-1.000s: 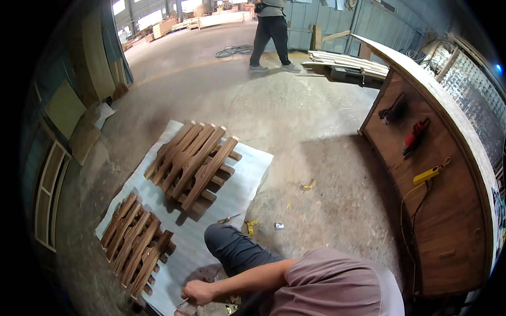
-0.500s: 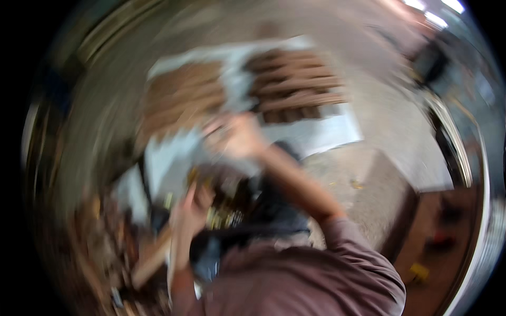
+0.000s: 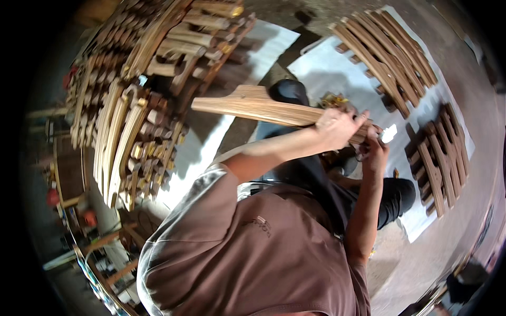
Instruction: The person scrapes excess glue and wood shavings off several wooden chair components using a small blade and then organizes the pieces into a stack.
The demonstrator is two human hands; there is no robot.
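Observation:
A long, shaped wooden piece (image 3: 247, 105) with striped grain and a raised hump on one edge lies across in front of me, above my thighs. My left hand (image 3: 337, 128) is closed around it near its right end. Close by that end, my right hand (image 3: 375, 151) has its fingers pinched together. A small bright white thing (image 3: 389, 133) shows at those fingertips, too glaring to name. Below the hands, part of the lap and whatever lies there is hidden.
Stacked shaped wooden pieces (image 3: 387, 55) lie on white sheeting (image 3: 337, 68) at the far right, with another stack (image 3: 443, 158) nearer. A large pile of similar wood (image 3: 121, 142) fills the left. Small yellowish bits (image 3: 334, 100) lie beyond my hands.
The view has swung, so the sheeting and stacks moved from ahead to the right, and the wood pile came into view at left. My hands have come together at the wooden piece.

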